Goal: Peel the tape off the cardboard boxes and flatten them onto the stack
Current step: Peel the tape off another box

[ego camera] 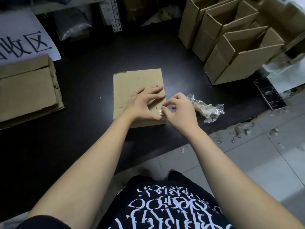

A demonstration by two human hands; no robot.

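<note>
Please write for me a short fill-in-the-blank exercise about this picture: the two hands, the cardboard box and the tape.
1. The left hand rests on ____ of the flat cardboard box.
2. The right hand pinches the tape at this box's ____ edge.
3. The stack of flattened cardboard lies to the ____ of this box.
4. The upright boxes at the back right are ____ at the top.

Missing words: top; right; left; open.

Both bare forearms reach forward. The left hand [145, 103] presses palm down, fingers straight and splayed. Just beside it the right hand [179, 113] curls, thumb and forefinger pinching a crinkled scrap of clear tape [159, 111].
</note>
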